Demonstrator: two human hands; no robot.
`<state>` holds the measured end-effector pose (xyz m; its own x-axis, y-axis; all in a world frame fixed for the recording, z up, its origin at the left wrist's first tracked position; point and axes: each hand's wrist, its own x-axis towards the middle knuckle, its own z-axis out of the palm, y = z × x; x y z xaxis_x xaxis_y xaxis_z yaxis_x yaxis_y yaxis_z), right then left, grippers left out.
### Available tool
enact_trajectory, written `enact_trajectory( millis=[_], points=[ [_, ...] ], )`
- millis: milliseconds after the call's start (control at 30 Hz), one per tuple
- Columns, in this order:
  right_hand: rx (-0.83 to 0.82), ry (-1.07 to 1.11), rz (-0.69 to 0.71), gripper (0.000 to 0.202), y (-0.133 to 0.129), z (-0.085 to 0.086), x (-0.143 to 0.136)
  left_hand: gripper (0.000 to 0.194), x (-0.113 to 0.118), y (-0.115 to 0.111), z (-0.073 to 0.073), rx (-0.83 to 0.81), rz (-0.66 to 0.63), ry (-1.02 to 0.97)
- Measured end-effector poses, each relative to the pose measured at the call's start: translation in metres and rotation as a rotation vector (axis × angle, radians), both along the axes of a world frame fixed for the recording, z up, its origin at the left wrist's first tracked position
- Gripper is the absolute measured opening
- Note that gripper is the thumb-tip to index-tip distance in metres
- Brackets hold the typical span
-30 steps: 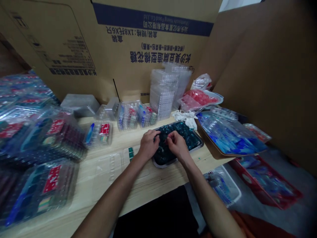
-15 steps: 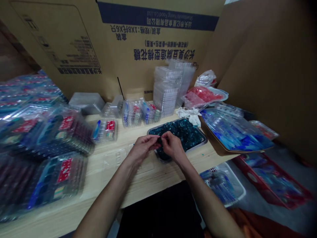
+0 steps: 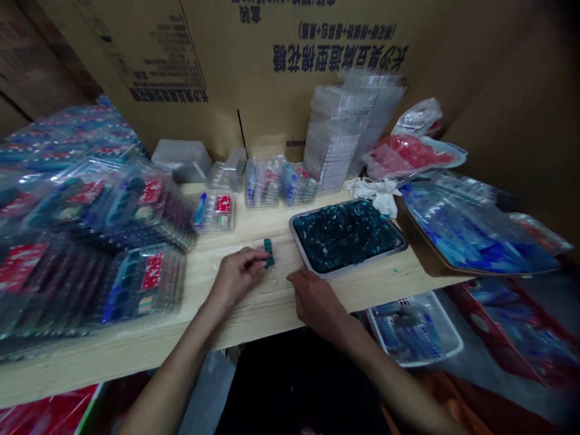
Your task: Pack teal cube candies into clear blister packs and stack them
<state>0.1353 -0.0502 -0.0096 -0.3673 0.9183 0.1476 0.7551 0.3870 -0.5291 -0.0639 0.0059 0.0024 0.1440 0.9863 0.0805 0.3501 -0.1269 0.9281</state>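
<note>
A clear plastic tray (image 3: 283, 281) lies on the wooden table, with small dark green pieces (image 3: 267, 244) in a short column at its upper left. My left hand (image 3: 240, 272) is closed, its fingertips pinched at the lowest green piece. At the tray's right side rests my right hand (image 3: 315, 299), fingers bent together; whether anything is between them is hidden. Just beyond it, a shallow grey-rimmed tray (image 3: 296, 232) holds many glossy dark teal pieces. A filled clear pack (image 3: 215, 212) with a blue stick and a red card sits behind my left hand.
Stacked filled packs (image 3: 149, 272) crowd the left side. Nested clear trays (image 3: 335, 139) stand at the back against a cardboard box (image 3: 254, 78). White cloth (image 3: 378, 194), red bags (image 3: 408, 154) and a carton of blue bags (image 3: 471, 235) are at right. Below the edge is a white basket (image 3: 453, 344).
My hands have parted from in front of the teal pieces. The left moved down to the clear tray, where green pieces now show; the right moved lower. The view has shifted left and down.
</note>
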Motion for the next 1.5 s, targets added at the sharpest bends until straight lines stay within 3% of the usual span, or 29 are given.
enact_trajectory(
  millis=[167,367,467,600,667,767,967,1067,1233,1400,1500],
  points=[
    [-0.051,-0.106,-0.008,0.031,-0.009,-0.014,-0.011,0.022,0.003,-0.01,-0.026,0.223,-0.159,0.419],
    [-0.073,-0.111,0.018,0.03,-0.006,-0.011,-0.01,0.026,0.005,-0.01,-0.043,0.37,-0.234,0.595],
    [-0.062,-0.072,-0.02,0.035,0.002,-0.005,-0.002,0.026,0.003,-0.014,-0.044,0.439,-0.187,0.578],
    [-0.003,-0.211,-0.305,0.041,0.031,0.003,0.023,0.023,0.012,-0.015,-0.03,0.458,-0.074,0.485],
    [-0.007,-0.348,-0.366,0.034,0.048,0.004,0.036,0.021,0.026,-0.01,-0.021,0.436,-0.059,0.424],
    [-0.023,-0.45,-0.321,0.026,0.068,0.0,0.047,0.022,0.059,0.007,-0.014,0.374,-0.12,0.392],
    [-0.045,-0.27,-0.372,0.021,0.083,-0.012,0.057,0.038,0.126,0.049,-0.022,0.145,-0.254,0.441],
    [0.012,-0.069,-0.459,0.02,0.081,-0.014,0.066,0.032,0.137,0.062,-0.026,0.114,-0.232,0.364],
    [0.138,0.272,-0.519,0.021,0.077,-0.015,0.083,0.025,0.13,0.077,-0.027,0.008,-0.138,0.106],
    [0.031,0.498,-0.442,0.024,0.082,-0.016,0.079,0.019,0.124,0.076,-0.018,-0.206,-0.162,-0.202],
    [-0.088,0.66,-0.343,0.022,0.083,-0.015,0.068,0.018,0.116,0.068,-0.01,-0.439,-0.172,-0.556]
  ],
)
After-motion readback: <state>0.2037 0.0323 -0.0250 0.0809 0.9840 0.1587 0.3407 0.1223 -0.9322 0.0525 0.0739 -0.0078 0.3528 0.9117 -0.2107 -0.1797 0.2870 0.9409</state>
